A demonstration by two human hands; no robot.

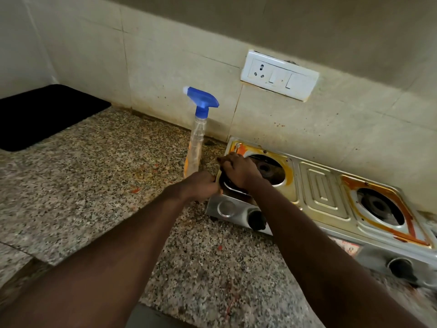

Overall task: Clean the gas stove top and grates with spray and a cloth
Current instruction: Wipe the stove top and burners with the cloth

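A steel two-burner gas stove (pixel 319 185) stands on the counter against the wall, with orange-brown stains around the left burner (pixel 269 169) and the right burner (pixel 378 207). Both my hands are at the stove's front left corner. My left hand (pixel 203 185) is curled over the stove's left rim. Over the left burner's near side, my right hand (pixel 238 170) is closed on a dark curved metal ring (pixel 228 185), most of it hidden under the fingers. A clear spray bottle (pixel 197 138) with a blue trigger head stands upright just left of the stove. No cloth is in view.
The speckled granite counter (pixel 94 181) stretches left and toward me. A black mat (pixel 45 114) lies at the far left corner. A white socket and switch plate (pixel 280 75) is on the stained tile wall. Black knobs (pixel 256 220) (pixel 402 268) sit on the stove's front.
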